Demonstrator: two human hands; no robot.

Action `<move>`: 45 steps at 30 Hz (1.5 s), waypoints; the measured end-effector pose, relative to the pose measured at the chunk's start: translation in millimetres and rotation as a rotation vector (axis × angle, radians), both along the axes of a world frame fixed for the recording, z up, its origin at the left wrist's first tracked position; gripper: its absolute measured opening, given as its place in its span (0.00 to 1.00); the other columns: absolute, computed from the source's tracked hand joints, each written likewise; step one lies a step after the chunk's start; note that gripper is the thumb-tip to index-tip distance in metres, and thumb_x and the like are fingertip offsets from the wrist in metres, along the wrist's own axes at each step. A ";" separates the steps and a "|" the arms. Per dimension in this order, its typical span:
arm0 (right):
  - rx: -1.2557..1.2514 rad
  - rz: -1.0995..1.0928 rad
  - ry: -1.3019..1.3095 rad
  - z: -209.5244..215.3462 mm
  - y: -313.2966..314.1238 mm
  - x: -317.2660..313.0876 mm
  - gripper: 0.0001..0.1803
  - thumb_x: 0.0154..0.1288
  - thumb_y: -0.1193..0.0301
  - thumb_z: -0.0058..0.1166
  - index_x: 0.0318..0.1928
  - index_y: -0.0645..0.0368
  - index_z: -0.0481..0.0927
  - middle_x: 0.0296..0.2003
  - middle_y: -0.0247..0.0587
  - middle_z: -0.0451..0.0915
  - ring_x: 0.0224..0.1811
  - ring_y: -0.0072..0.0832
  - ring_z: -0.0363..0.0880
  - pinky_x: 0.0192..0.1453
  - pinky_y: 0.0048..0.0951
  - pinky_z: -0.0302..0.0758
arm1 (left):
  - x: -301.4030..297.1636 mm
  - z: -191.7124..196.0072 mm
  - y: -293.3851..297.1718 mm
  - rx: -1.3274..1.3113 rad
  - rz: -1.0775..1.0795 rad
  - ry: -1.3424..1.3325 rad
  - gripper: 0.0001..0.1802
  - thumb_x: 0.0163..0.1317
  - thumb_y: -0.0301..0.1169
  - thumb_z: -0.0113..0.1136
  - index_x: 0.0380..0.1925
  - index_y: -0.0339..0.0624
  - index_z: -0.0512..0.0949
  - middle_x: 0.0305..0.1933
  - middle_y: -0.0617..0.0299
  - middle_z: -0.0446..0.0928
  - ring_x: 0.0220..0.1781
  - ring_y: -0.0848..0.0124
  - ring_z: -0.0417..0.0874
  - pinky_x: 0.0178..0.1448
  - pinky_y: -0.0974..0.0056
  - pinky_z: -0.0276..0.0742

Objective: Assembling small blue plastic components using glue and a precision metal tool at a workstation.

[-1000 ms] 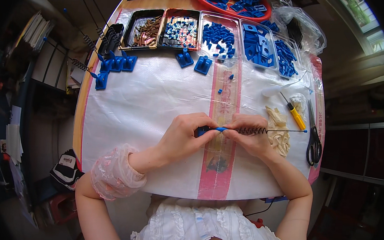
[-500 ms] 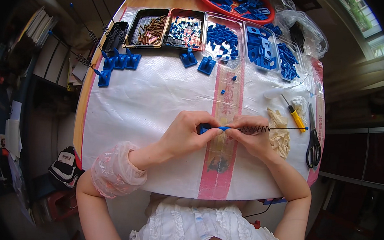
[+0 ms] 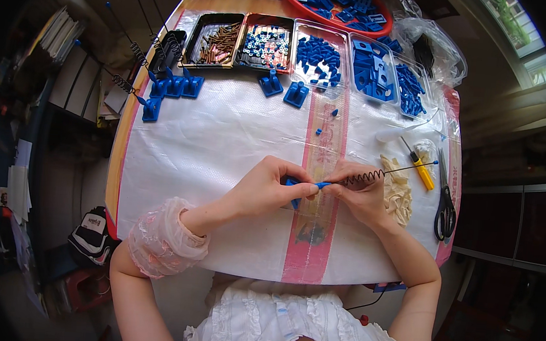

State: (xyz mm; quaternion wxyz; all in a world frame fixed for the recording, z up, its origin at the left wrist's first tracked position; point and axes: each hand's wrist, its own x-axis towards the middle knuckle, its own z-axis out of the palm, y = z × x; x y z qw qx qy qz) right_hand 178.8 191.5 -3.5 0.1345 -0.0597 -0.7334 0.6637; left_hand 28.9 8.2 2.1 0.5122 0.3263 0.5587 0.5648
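Observation:
Above the middle of the table, both my hands are closed around one small assembly. The fingers of my left hand (image 3: 269, 184) pinch its blue plastic base (image 3: 295, 202), partly hidden behind them. Between the two thumbs shows a blue connecting piece (image 3: 324, 185). My right hand (image 3: 359, 193) grips the near end of a black coil spring rod (image 3: 367, 177). The rod runs out to the right, tilted upward, and ends in a small blue tip (image 3: 436, 162). How base and rod join is covered by my fingertips.
Trays of brass screws (image 3: 218, 43), white-and-blue bits (image 3: 267, 44) and blue parts (image 3: 320, 55) line the back, with a red basin (image 3: 336, 23) behind. Finished-looking spring pieces (image 3: 174, 86) stand left. A yellow screwdriver (image 3: 423, 174), beige gloves (image 3: 396, 196) and scissors (image 3: 445, 210) lie right.
The assembly has tilted: its blue-tipped end has risen, and more of the base shows below my left fingers. Both hands keep their grip.

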 end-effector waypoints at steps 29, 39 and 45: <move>-0.128 0.080 -0.033 -0.2 -0.2 2.7 0.07 0.62 0.86 0.65 0.41 0.69 0.87 0.33 0.40 0.86 0.34 0.20 0.84 0.37 0.20 0.78 | -3.8 11.9 -3.2 -0.109 -0.028 -0.064 0.12 0.65 0.35 0.68 0.39 0.36 0.87 0.28 0.69 0.81 0.21 0.85 0.69 0.23 0.76 0.61; -0.061 0.092 -0.052 3.5 0.8 2.1 0.07 0.61 0.85 0.65 0.41 0.69 0.87 0.32 0.39 0.86 0.33 0.19 0.83 0.37 0.19 0.77 | -0.8 9.4 -4.5 -0.059 0.003 0.048 0.12 0.65 0.35 0.68 0.38 0.37 0.88 0.28 0.70 0.80 0.26 0.84 0.72 0.28 0.75 0.66; -0.064 0.092 -0.053 3.7 0.7 2.2 0.06 0.62 0.85 0.65 0.41 0.69 0.87 0.33 0.39 0.86 0.33 0.18 0.83 0.36 0.19 0.77 | -0.7 10.6 -4.5 -0.076 -0.001 0.056 0.12 0.66 0.36 0.68 0.38 0.37 0.87 0.29 0.69 0.81 0.25 0.84 0.72 0.27 0.75 0.66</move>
